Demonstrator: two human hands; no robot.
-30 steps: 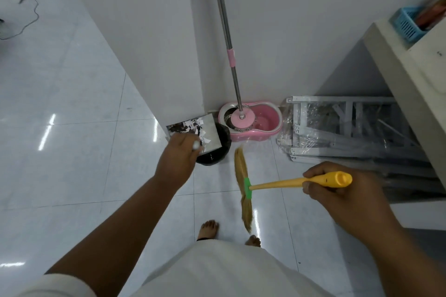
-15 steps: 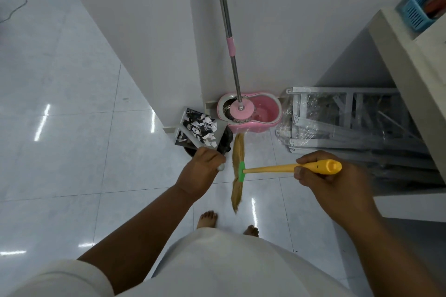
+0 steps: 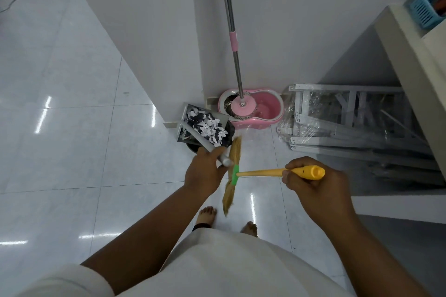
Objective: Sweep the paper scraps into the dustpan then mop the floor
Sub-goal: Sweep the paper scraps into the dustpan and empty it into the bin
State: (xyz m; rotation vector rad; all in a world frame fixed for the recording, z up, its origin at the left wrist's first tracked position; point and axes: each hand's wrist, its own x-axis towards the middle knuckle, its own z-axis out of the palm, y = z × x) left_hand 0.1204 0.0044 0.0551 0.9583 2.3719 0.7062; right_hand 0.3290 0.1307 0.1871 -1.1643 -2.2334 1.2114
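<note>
Two hands, each gripping a tool — left hand (image 3: 205,172) the dustpan (image 3: 205,143) of paper scraps (image 3: 208,125) over a bin (image 3: 193,148) ahead, right hand (image 3: 312,187) the broom (image 3: 260,172); emptying likely follows, then mopping.

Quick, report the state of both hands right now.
Left hand: closed, fingers round the handle of the dustpan, which holds paper scraps.
Right hand: closed, fingers round the handle of the broom.
</note>
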